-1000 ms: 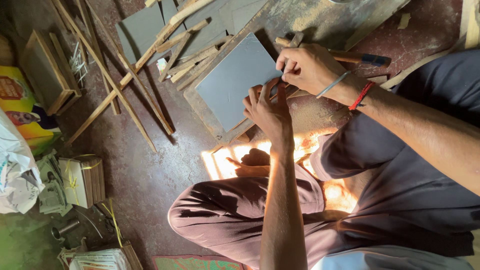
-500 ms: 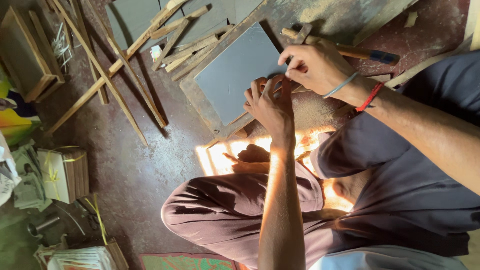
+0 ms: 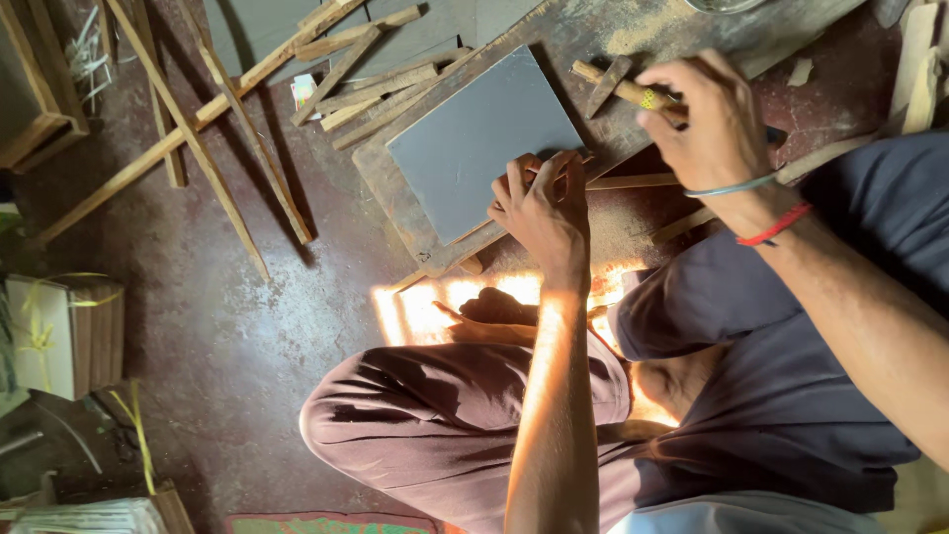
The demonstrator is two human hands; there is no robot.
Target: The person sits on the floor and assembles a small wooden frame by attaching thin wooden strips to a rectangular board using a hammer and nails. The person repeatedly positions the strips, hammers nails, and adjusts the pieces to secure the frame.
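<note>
Pressing the grey panel [image 3: 481,138] flat, left hand [image 3: 542,206] spread (right hand [image 3: 707,114] grips a wooden-handled tool [image 3: 633,94]).

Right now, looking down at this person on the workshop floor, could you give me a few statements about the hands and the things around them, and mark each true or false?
1. The left hand rests at the edge of the grey panel. True.
2. The right hand is empty. False: it holds a hammer with a wooden handle.
3. The panel lies on a worn board. True.
4. The panel stands upright. False: it lies flat.
5. Wooden sticks lie scattered on the floor. True.
6. The right wrist is bare. False: it wears a red band and a blue one.
</note>
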